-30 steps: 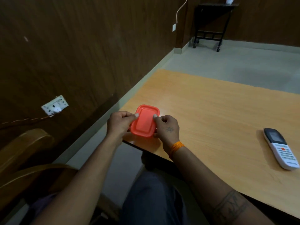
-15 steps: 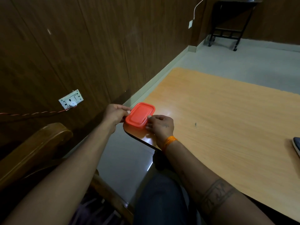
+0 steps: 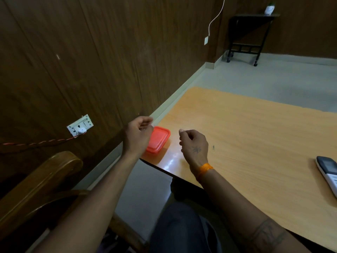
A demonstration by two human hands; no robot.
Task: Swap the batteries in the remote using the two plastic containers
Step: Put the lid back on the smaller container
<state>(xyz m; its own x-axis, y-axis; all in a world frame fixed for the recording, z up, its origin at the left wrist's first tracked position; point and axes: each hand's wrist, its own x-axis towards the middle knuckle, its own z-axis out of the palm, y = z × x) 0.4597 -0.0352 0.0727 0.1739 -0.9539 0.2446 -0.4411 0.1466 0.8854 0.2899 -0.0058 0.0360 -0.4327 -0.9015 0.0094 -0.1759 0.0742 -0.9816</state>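
A red plastic container [image 3: 158, 139] with its lid on lies flat at the near left corner of the desk [image 3: 255, 136], close to both the left edge and the near edge. The left hand [image 3: 138, 133] hovers over the container's left side and hides part of it; its fingers [image 3: 145, 123] are curled loosely with thumb and forefinger near each other, and nothing is seen between them. Whether the hand touches the lid cannot be told. The right hand [image 3: 194, 144] hangs just to the right of the container, clearly apart from it, with bare desk between; its fingers [image 3: 182, 132] are half curled, the forefinger raised, holding nothing. An orange band [image 3: 205, 169] circles the right wrist, a small tattoo marks the back of that hand, and a larger one shows on the forearm; no writing in them can be read.

Far to the right, at the picture's edge, lies a white remote [image 3: 327, 172] with a dark screen end, well apart from both hands. Its buttons are too small to read and no brand shows.

The desk is pale orange wood grain with a glossy glare by the near edge. To the left stands a wooden chair [image 3: 42, 181], and on the dark panelled wall a white socket plate [image 3: 80, 126] carries a plug with a twisted red cord [image 3: 36, 144]. In the far corner stands a black wheeled stand [image 3: 244, 33] with a small white object on top.
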